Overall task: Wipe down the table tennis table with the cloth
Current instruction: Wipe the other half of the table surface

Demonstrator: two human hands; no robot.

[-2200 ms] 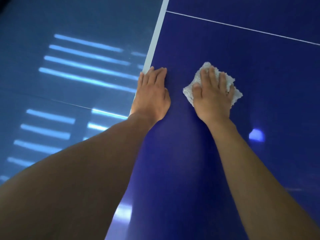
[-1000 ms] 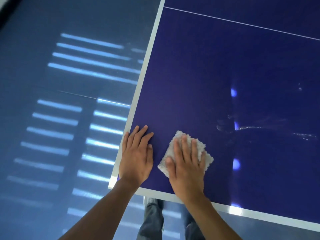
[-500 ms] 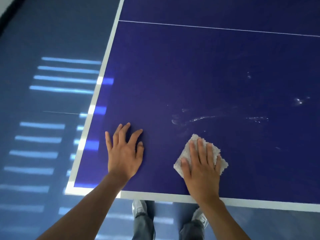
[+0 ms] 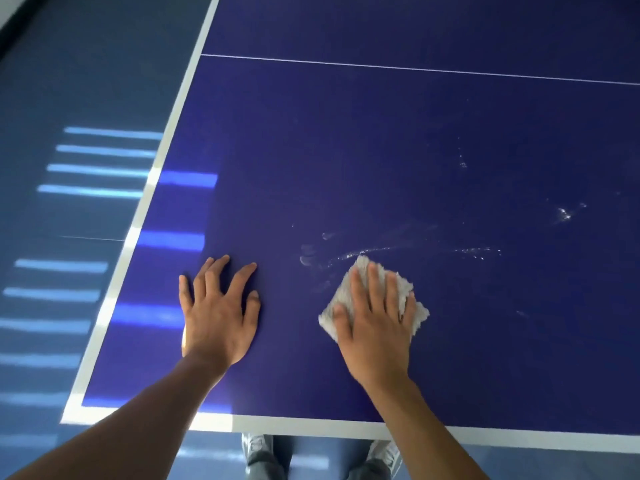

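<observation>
Closest in, two pale shoes (image 4: 255, 445) and grey trouser legs (image 4: 263, 469) peek out from under the table's edge. Above them runs the flat white band (image 4: 311, 427) that goes round the table tennis table (image 4: 346, 150). It turns a sharp corner at the lower left. The top is smooth, dark blue and a little shiny.

The left hand (image 4: 218, 317) lies flat on the blue top with its fingers spread wide. It holds nothing. Near it, on the right, the right hand (image 4: 375, 337) presses down flat on the cloth (image 4: 341, 295), fingers straight and a little apart. The cloth is white, fluffy and bumpy, folded into a small square turned like a diamond. Its corners stick out round the hand. It sits on the table, not far from the near edge.

Just past the cloth, thin whitish smears (image 4: 363, 252) and tiny specks streak off to the right. Farther off, a thin white line (image 4: 415, 69) crosses the table. On the left is the smooth grey-blue floor (image 4: 86, 81) with bright stripes of light (image 4: 104, 171).
</observation>
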